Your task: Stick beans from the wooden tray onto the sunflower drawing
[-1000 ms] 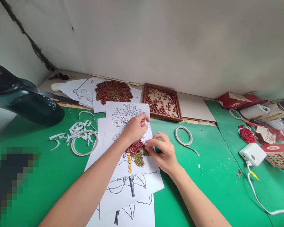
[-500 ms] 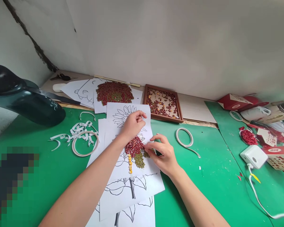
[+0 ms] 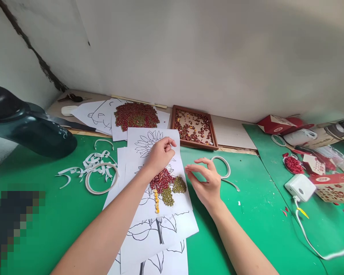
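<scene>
A sheet of paper with a sunflower line drawing [image 3: 143, 143] lies on other printed sheets. On it are red beans [image 3: 163, 181], a short row of yellow corn kernels [image 3: 156, 201] and green mung beans in two leaf-shaped patches [image 3: 168, 196]. My left hand [image 3: 162, 153] is over the upper part of the drawing, its fingers curled in; what they hold, if anything, is hidden. Just off the sheet's right edge, my right hand [image 3: 206, 182] is raised with thumb and index finger brought together. Anything between those fingertips is too small to make out.
Behind the sheets stands a wooden tray [image 3: 216, 147] of mixed beans, beside a bean-covered paper [image 3: 136, 116]. Double-sided tape rolls [image 3: 226, 168] and peeled white strips [image 3: 96, 164] lie on the green table. A dark bottle [image 3: 46, 131] is left; a white adapter [image 3: 300, 188] and boxes are right.
My right hand has moved right, away from the bean-covered drawing, uncovering the right-hand mung bean patch. My left hand stays about where it was. The view has shifted slightly.
</scene>
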The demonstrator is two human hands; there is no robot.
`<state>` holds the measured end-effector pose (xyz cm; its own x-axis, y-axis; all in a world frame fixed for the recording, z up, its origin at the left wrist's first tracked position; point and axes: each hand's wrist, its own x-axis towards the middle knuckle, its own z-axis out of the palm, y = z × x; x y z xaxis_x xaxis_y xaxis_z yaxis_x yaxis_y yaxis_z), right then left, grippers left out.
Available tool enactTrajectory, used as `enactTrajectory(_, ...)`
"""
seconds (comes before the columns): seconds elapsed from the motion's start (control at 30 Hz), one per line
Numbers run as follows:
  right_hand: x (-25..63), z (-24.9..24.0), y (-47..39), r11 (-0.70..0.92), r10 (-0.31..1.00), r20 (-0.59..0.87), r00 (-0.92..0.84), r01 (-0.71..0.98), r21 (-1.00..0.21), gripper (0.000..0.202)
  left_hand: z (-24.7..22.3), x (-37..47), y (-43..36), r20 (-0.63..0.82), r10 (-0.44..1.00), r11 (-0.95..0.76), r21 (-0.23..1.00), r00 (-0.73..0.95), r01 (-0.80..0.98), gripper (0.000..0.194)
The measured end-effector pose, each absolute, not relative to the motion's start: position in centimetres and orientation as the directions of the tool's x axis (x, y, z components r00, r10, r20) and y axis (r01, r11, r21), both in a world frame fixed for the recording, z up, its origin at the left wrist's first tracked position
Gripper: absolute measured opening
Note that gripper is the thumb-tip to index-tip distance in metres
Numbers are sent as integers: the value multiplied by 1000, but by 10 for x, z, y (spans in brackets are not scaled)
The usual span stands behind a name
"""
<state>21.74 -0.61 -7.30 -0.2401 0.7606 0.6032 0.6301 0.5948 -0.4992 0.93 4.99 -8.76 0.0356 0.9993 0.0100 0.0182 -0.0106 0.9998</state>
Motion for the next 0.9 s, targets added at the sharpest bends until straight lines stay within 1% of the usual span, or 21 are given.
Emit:
enactTrajectory(0.07, 229, -67, 17, 502, 795, 588, -147, 704, -503, 20, -86, 10, 49, 4, 999, -6, 999, 39, 44, 22)
enactTrajectory(0.13, 243, -60, 52, 380, 820, 572, -37, 782, -494, 36, -84, 10, 49, 3, 999, -6, 998, 43, 57, 22)
enactTrajectory(0.2, 256, -55, 93, 261, 836, 546, 59, 832, -489, 58, -83, 11, 49, 8, 999, -11, 998, 44, 60, 22)
enactTrajectory(0.27, 266, -55, 130, 138, 863, 487, 136, 863, -486, 80, -82, 11, 48, 4, 999, -6, 998, 45, 61, 22)
enactTrajectory(0.3, 269, -57, 145, 88, 881, 447, 157, 872, -481, 86, -82, 11, 48, -4, 999, 2, 998, 44, 60, 22)
enactTrajectory(0.37, 274, -62, 164, 43, 905, 399, 148, 901, -432, 93, -82, 11, 49, -25, 999, 24, 999, 37, 49, 22)
enactTrajectory(0.47, 276, -68, 175, 67, 911, 403, 86, 934, -352, 97, -80, 12, 49, -46, 998, 45, 999, 34, 31, 22)
enactTrajectory(0.63, 274, -70, 178, 140, 906, 423, 6, 939, -315, 94, -75, 15, 49, -80, 996, 78, 996, 34, 47, 24)
enactTrajectory(0.73, 272, -71, 180, 150, 902, 431, -12, 946, -288, 90, -75, 15, 49, -94, 995, 93, 995, 33, 32, 24)
enactTrajectory(0.8, 270, -72, 180, 143, 901, 434, 0, 945, -296, 89, -77, 14, 50, -88, 996, 87, 996, 34, 25, 23)
enactTrajectory(0.9, 267, -66, 177, 133, 899, 437, 35, 928, -348, 91, -82, 13, 51, -60, 998, 59, 998, 32, 13, 22)
